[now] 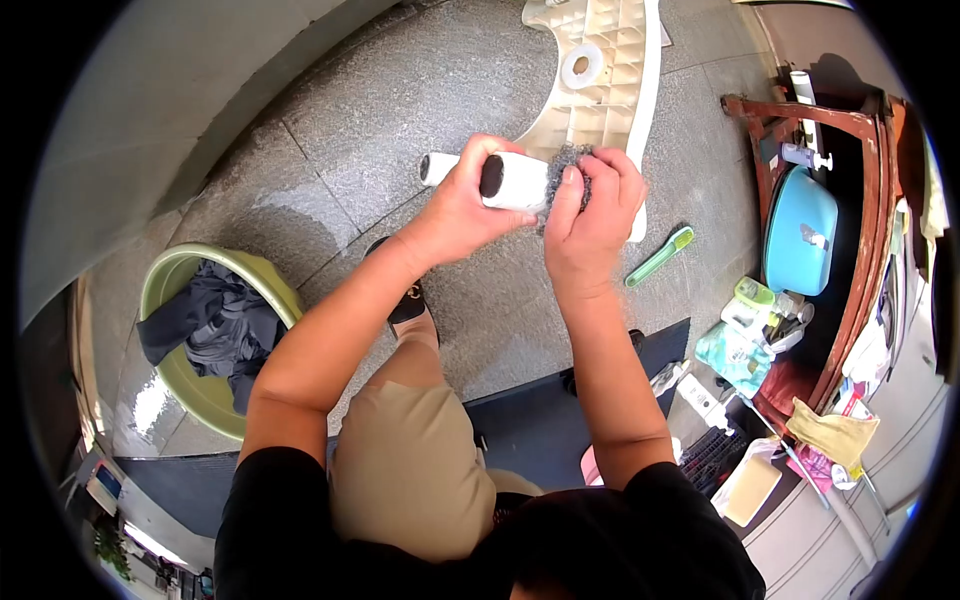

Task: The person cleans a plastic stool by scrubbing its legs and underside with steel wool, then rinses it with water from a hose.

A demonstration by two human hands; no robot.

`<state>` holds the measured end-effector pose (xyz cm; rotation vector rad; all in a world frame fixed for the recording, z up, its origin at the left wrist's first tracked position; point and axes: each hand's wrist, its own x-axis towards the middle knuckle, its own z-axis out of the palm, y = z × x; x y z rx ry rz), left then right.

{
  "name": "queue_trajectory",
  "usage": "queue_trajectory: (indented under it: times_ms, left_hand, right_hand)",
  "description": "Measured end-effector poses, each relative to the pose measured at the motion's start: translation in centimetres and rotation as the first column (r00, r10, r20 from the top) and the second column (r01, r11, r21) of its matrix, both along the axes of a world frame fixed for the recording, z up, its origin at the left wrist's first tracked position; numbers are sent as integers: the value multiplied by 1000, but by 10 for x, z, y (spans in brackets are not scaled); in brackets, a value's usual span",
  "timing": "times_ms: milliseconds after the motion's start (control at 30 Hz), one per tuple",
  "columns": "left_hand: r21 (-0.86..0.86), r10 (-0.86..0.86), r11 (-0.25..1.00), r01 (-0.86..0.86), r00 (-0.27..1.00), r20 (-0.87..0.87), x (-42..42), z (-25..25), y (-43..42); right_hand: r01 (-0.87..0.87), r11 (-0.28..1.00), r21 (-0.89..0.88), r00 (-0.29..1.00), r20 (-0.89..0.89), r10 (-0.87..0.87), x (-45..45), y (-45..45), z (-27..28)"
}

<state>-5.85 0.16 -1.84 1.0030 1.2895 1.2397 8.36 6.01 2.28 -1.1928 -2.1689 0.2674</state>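
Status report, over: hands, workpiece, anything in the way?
Left hand gripping white plastic piece. Right hand holding grey scouring pad against it. Green brush on floor, clear of both.

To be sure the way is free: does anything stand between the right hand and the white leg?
Only the grey mesh pad, which the right hand holds against the white leg; nothing else visible is between them.

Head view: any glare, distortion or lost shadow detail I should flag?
Head view: strong fisheye, black corners, the red-brown wooden cabinet bowed near the right edge; harsh glare on the grey tiled floor left of the light-green round tub; cabinet interior and black cloth shirt nearly featureless. Left hand and right hand look reasonably sharp.
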Motion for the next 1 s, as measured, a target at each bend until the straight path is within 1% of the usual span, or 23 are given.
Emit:
queue_trajectory:
  times_ms: [67,100,133,167,200,267,300,333,400,433,467,533,567,600,667,733,800,833,900,933,967,1000]
  left_hand:
    - [-11,-6,1000,6,1000,0,-4,0,1]
    - [-8,-5,1000,4,1000,-20,-6,0,0]
    - [-4,-5,1000,4,999,-38,-8,0,-1]
    - [-49,-39,998,39,999,-15,-11,1,-1]
    - [-39,-54,998,54,998,-11,-12,2,-2]
    - [0,-96,995,97,984,151,-16,4,-1]
    - [-16,-80,996,88,954,289,-11,4,0]
    - [-12,-86,996,94,954,289,-7,3,-1]
    - [-16,-29,999,29,999,40,-1,2,1]
    - [-42,20,999,-17,996,82,1,3,0]
    - [-40,12,999,-9,996,84,1,0,-2]
    - [10,77,997,-78,994,72,-3,-10,-5]
    - [43,64,997,-64,998,20,-6,-9,-5]
    - [47,57,997,-57,998,14,-6,-7,-4]
    - [-23,47,999,-47,998,29,-3,0,-3]
    - [-14,59,998,-58,998,34,-3,-3,-4]
    - [12,68,998,-69,997,34,-5,-5,2]
    - [14,69,998,-69,997,41,-4,-5,0]
    - [15,63,998,-64,997,47,-2,-5,1]
    - [59,56,996,-60,996,68,3,-4,4]
    - [102,57,993,-65,995,87,6,-3,7]
    - [94,66,993,-74,994,89,6,-2,7]
  right_hand:
    - [-15,999,-33,1000,20,16,-5,-26,3]
    - [5,1000,-24,1000,25,-5,-8,-32,5]
    - [-49,997,-57,999,-10,49,-10,-37,7]
    - [-107,990,-87,994,-46,103,-8,-38,9]
    - [-92,993,-78,995,-41,89,-2,-34,10]
    - [-68,998,3,997,33,67,11,-18,5]
    - [-16,1000,-10,997,75,17,17,-14,5]
    - [-10,1000,-6,997,75,11,19,-15,5]
    - [27,995,-101,995,102,-16,21,-21,15]
    - [7,985,-170,994,109,11,17,-29,25]
    - [15,986,-167,994,110,3,15,-38,28]
    - [-121,981,-153,987,85,135,11,-46,30]
    - [-146,983,-113,985,76,155,13,-42,24]
    - [-140,984,-109,986,70,148,15,-37,19]
    - [9,991,-132,983,180,15,18,-26,13]
    - [38,993,-108,982,186,-17,17,-31,14]
    - [10,972,-236,989,145,25,21,-45,21]
    - [15,972,-234,989,145,20,26,-57,20]
    - [-152,901,-407,976,80,201,34,-74,17]
    - [-151,901,-406,977,80,199,41,-73,16]
    - [-120,937,-329,988,48,144,44,-63,26]
    - [-85,962,-260,996,15,92,44,-56,35]
